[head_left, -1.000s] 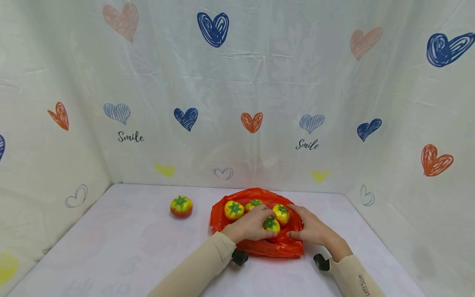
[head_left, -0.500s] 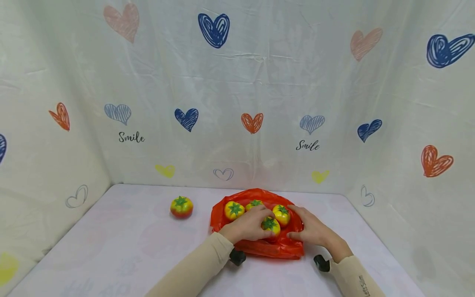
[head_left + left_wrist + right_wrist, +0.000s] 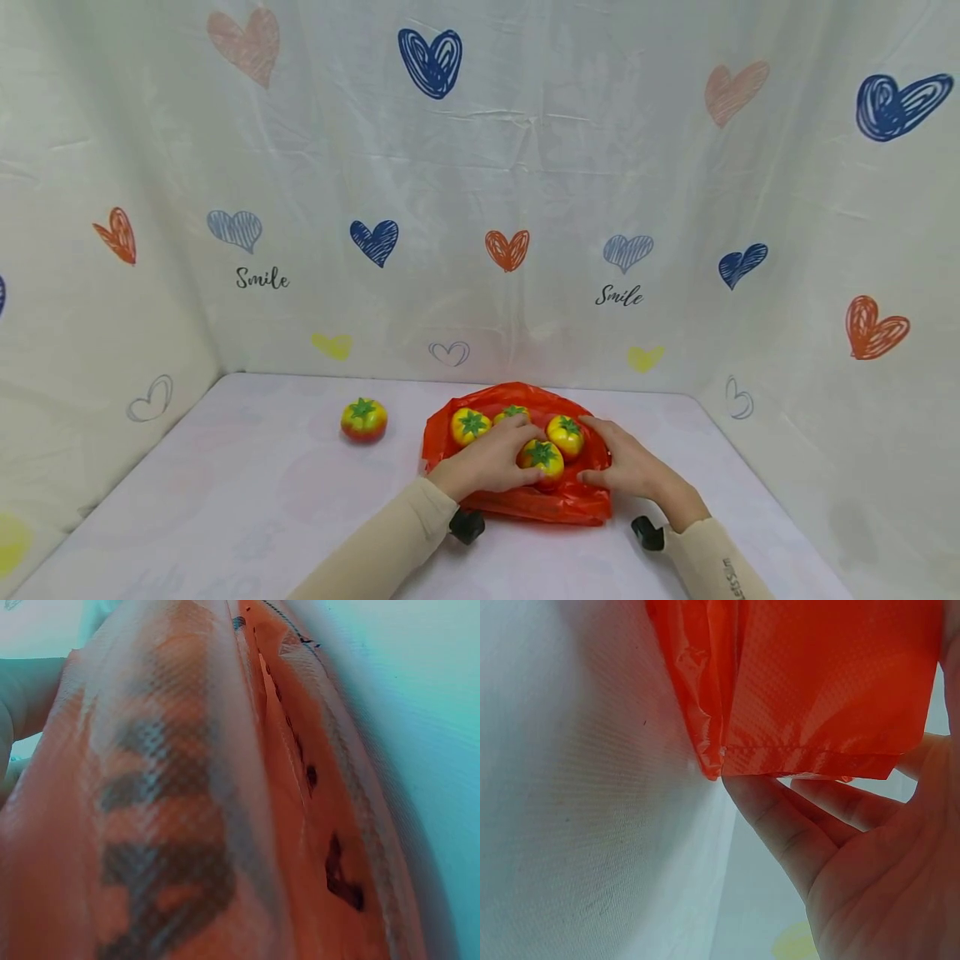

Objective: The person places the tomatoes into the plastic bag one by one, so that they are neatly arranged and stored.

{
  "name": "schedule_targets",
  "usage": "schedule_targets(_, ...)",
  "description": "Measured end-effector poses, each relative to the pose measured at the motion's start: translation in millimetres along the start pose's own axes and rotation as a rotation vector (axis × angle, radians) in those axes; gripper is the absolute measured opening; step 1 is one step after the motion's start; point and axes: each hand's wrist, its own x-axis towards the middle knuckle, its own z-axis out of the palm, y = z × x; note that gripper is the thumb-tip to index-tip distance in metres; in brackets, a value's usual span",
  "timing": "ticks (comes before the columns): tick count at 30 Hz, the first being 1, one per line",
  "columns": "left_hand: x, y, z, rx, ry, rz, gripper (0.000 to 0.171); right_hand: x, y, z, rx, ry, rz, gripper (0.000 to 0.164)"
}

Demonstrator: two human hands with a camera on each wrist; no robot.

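An open red plastic bag (image 3: 540,506) lies on the table with several yellow-red tomatoes inside, each topped by a green star-shaped calyx. My left hand (image 3: 487,460) reaches over its front side and grips the nearest tomato (image 3: 546,461) between thumb and fingers. At the bag's right edge, my right hand (image 3: 637,468) holds the plastic, fingers behind and thumb in front. Another tomato (image 3: 565,437) sits just left of those fingers. In the right wrist view, fingertips press against the edge of the bag (image 3: 825,682). Printed bag plastic (image 3: 142,780) fills most of the left wrist view, hiding the gripped tomato.
A single tomato (image 3: 363,421) stands on the white table (image 3: 285,500) left of the bag. Behind and on both sides hangs a white curtain (image 3: 420,325) printed with hearts. Black wrist devices (image 3: 467,526) sit below the hands.
My left hand has drawn slightly left and toward me, shifting the gripped tomato away from its neighbour on the right. The right hand stays at the bag's edge.
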Motion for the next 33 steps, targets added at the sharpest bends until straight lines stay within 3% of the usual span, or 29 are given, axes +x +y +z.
schedule_targets(25,-46.1,-11.6,-28.7,0.015,0.112,0.073,0.049,-1.0,-0.7,1.2,0.013,0.005,0.026,0.093)
schedule_targets(33,-60.1,-21.9,-35.3,-0.002,0.158,0.11,0.044,-0.5,-0.4,1.7,0.009,0.0,0.028,0.093)
